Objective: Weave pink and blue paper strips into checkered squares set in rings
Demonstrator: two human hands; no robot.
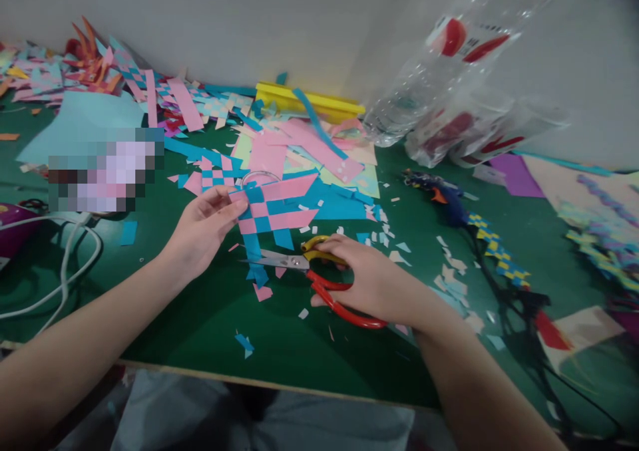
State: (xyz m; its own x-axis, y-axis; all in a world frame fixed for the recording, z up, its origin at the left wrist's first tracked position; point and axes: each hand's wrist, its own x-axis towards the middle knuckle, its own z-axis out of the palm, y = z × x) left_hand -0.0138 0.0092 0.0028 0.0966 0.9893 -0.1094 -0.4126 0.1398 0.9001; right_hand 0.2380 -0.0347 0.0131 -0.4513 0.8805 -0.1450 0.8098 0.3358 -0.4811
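Note:
Between the thumb and fingers of my left hand (212, 228) is a woven paper piece (262, 208) in pink and blue checks, with loose strips sticking out to the right and downward. My right hand (372, 278) grips a pair of scissors (294, 261) with one yellow and one red handle. The handles are spread apart, and the blades point left, at a blue strip hanging from the woven piece. Whether the blades touch that strip I cannot tell. Below the blades, small blue and pink paper scraps (263, 293) lie on the green table (200, 331).
Coloured paper strips (184, 102) pile up along the wall, beside a yellow holder (309, 102). A blurred-out phone-like object (107, 175) and white cable (64, 271) lie left. Plastic-wrapped cups (449, 118) stand back right. White scraps and a dark cord (504, 318) lie at right.

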